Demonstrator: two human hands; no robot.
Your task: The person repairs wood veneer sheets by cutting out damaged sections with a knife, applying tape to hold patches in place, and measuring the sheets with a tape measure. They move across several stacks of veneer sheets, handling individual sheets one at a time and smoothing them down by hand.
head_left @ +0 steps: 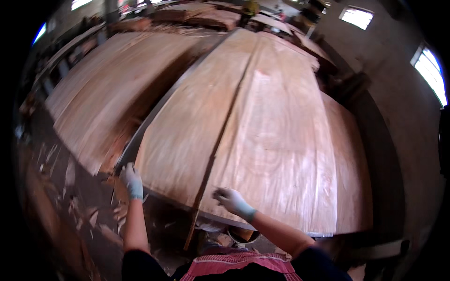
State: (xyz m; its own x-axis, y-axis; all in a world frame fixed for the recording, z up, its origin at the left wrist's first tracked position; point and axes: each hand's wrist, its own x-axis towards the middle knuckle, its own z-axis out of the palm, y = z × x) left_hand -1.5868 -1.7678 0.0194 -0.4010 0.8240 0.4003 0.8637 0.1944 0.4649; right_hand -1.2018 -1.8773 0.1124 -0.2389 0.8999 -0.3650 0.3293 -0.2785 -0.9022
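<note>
Large pale wood veneer sheets [281,140] lie side by side before me, split by a long dark gap. A narrow strip [191,230] juts from the near end of that gap. My gloved left hand [131,181] is curled at the near-left corner, beside the dark edge of the support; what it grips is unclear. My gloved right hand [233,202] is closed over the sheets just right of the gap, its fingertips too blurred to show what they hold.
Another veneer stack [108,89] lies to the left, more piles [213,19] at the back, where a person [249,10] stands. A wall [384,70] with windows runs along the right. Wood scraps [93,215] litter the floor at lower left. A round container [242,239] is under the near edge.
</note>
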